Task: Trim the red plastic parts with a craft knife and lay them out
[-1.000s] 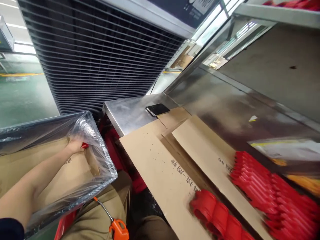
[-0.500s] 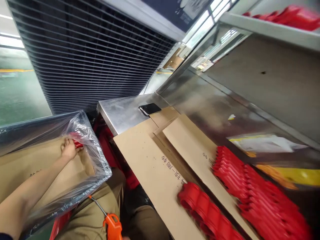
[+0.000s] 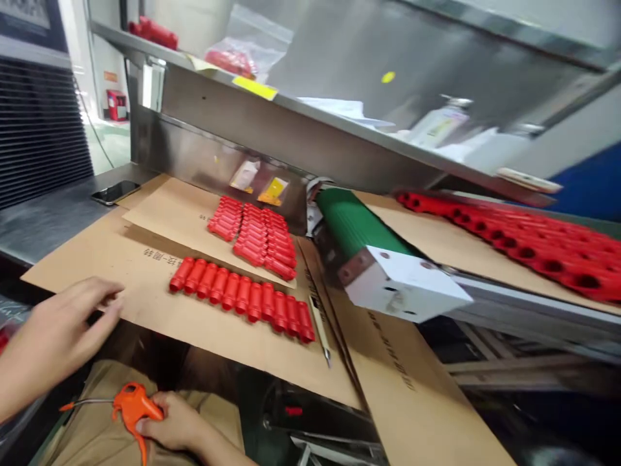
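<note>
My left hand (image 3: 72,320) hangs at the left over the cardboard's front edge, fingers apart and holding nothing. In my right hand (image 3: 169,421), low over my lap, is an orange air blow gun (image 3: 132,408), its thin metal nozzle pointing left. On the cardboard sheet (image 3: 130,278) lies a row of red tubular parts (image 3: 237,294), side by side. Behind it, several more rows of red parts (image 3: 257,236) rest on another cardboard piece. A pen (image 3: 320,329) is at the right end of the front row.
A green conveyor (image 3: 361,223) with a white end block stands right of centre. Beyond it, many red parts (image 3: 524,239) lie on cardboard. A phone (image 3: 116,192) rests on the metal table at the left. A metal shelf (image 3: 310,107) with bags and papers runs across the back.
The view has swung right. My left hand has left the plastic-lined box and the red part it was touching, and is now over the cardboard edge. My right hand has come into fuller view.
</note>
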